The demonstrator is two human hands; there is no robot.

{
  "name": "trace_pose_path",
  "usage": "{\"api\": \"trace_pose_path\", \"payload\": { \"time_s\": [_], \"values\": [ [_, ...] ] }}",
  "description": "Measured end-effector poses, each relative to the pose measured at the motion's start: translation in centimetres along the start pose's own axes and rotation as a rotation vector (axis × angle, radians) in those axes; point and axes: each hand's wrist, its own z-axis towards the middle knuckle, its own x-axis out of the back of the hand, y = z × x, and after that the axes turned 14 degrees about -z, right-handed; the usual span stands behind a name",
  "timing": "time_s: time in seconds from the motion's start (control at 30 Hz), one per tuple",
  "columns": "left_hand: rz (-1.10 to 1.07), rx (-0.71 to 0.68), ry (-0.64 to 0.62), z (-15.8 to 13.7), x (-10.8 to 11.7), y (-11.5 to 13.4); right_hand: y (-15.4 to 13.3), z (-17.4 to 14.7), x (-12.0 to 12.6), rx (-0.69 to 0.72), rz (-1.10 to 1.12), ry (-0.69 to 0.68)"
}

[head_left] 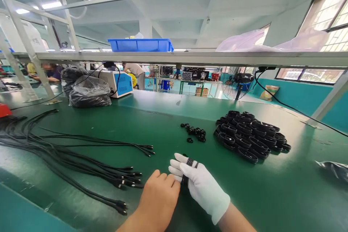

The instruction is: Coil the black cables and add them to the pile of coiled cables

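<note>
My right hand (203, 188), in a white glove, is closed around a coiled black cable (190, 162), its loops lying across the fingers. Bare and curled, my left hand (161, 192) meets the gloved fingers at the near side of that coil; its fingertips and anything in them are hidden. Loose black cables (89, 165) with metal-tipped plugs stretch across the table to the left. Just beyond my hands lies a small heap of black ring-like ties (196, 131). A big pile of coiled black cables (248, 136) sits to the right.
The green table (152, 117) carries a plastic-wrapped bundle (89, 92) and a blue-and-white machine (119, 83) at the back left. Above runs a shelf with a blue tray (141, 45). A clear bag (333, 168) lies far right. A fan (236, 83) and people are beyond.
</note>
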Motion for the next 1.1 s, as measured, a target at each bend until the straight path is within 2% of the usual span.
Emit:
{"api": "trace_pose_path", "payload": {
  "time_s": [0.07, 0.17, 0.27, 0.37, 0.5, 0.57, 0.67, 0.73, 0.77, 0.87, 0.93, 1.0, 1.1],
  "values": [
    [0.023, -0.088, -0.02, 0.3, 1.1, -0.5, 0.2, -0.2, -0.5, -0.033, -0.078, -0.074],
    [-0.031, -0.203, -0.102, 0.9, 3.6, -2.0, 0.3, -0.6, -0.9, -0.052, -0.089, -0.321],
    [-0.175, -0.229, -0.188, 1.8, 5.5, -3.6, 0.5, -1.1, -1.0, -0.108, -0.023, -0.534],
    [-0.33, -0.208, -0.252, 2.6, 5.8, -4.7, 1.1, -1.5, -1.1, -0.237, 0.041, -0.649],
    [-0.475, -0.192, -0.274, 2.9, 5.3, -5.6, 2.3, -1.4, -0.8, -0.355, 0.075, -0.683],
    [-0.526, -0.173, -0.189, 2.5, 5.2, -5.9, 2.8, -1.2, -0.6, -0.364, 0.054, -0.651],
    [-0.516, -0.098, 0.111, 1.3, 5.0, -5.7, 3.0, -0.8, -0.4, -0.352, 0.056, -0.572],
    [-0.469, -0.138, 0.234, 0.4, 4.7, -5.1, 2.9, -0.6, -0.3, -0.352, 0.073, -0.566],
    [-0.44, -0.191, 0.238, 0.0, 4.6, -4.8, 2.9, -0.6, -0.2, -0.349, 0.079, -0.575],
    [-0.359, -0.325, 0.124, -0.3, 4.5, -3.9, 3.2, -0.6, -0.1, -0.347, 0.101, -0.607],
    [-0.368, -0.319, -0.003, 0.1, 4.9, -3.9, 3.4, -0.7, 0.1, -0.359, 0.092, -0.637],
    [-0.506, -0.204, -0.136, 0.5, 5.3, -4.2, 3.7, -0.8, 0.4, -0.368, 0.063, -0.683],
    [-0.982, 0.149, -0.306, 0.8, 5.3, -4.4, 3.8, -1.0, 0.8, -0.316, 0.048, -0.748]
  ]
}}
